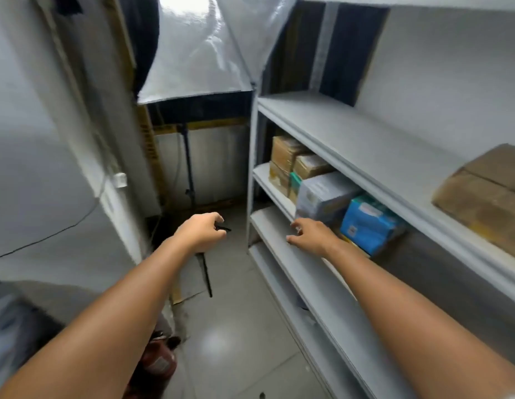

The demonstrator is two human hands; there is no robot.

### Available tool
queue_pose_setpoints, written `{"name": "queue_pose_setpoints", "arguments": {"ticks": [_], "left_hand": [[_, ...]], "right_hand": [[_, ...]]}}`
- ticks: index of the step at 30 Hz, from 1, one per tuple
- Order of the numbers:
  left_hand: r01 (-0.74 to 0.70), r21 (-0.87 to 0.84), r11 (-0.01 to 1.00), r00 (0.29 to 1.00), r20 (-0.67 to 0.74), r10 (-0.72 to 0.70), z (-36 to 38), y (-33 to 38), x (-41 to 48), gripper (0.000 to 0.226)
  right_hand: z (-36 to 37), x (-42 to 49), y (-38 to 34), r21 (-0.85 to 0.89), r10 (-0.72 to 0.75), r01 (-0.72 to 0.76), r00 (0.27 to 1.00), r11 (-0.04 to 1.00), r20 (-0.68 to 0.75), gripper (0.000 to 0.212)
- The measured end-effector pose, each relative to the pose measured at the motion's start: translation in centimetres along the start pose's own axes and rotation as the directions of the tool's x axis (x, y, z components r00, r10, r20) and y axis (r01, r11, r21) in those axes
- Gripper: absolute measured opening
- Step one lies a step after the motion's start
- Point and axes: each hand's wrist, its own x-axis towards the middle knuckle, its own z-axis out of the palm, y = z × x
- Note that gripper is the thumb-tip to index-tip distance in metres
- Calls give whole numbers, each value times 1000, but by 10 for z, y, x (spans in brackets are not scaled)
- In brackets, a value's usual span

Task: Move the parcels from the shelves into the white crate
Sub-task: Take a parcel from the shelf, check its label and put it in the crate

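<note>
A grey shelf unit [322,133] stands on the right. On its second shelf sit a grey-white parcel [322,194], a blue parcel [368,223] to its right, and brown cardboard parcels [288,156] further back. A flat brown parcel [486,197] lies on the upper shelf at far right. My right hand [311,236] reaches toward the shelf edge just below the grey-white parcel, fingers loosely spread and holding nothing. My left hand [203,231] hangs over the aisle floor with fingers loosely curled, empty. The white crate is out of view.
A light stand [190,180] with a silvery softbox [198,53] blocks the far end of the narrow aisle. A grey wall [49,168] runs along the left. A red canister [158,361] sits on the floor at lower left.
</note>
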Motion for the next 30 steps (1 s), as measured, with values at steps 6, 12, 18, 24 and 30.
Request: {"name": "queue_pose_setpoints", "arguments": {"ticks": [6, 12, 18, 24, 30], "left_hand": [[-192, 3, 981, 972, 138, 190, 44, 68, 44, 42], [-318, -32, 947, 927, 198, 318, 83, 137, 71, 45], [-350, -142, 926, 911, 180, 372, 124, 185, 90, 47], [-366, -309, 878, 890, 159, 427, 150, 211, 122, 44], [-319, -541, 778, 859, 182, 479, 160, 237, 160, 44]], "right_hand": [[-1, -25, 70, 56, 217, -214, 973, 975, -74, 52], [-5, -40, 139, 285, 412, -363, 901, 887, -135, 49], [-1, -36, 185, 559, 543, -352, 812, 750, -217, 50], [-4, -16, 201, 713, 652, -307, 707, 631, -273, 51], [-6, 12, 209, 886, 763, -145, 580, 441, -285, 36]]}}
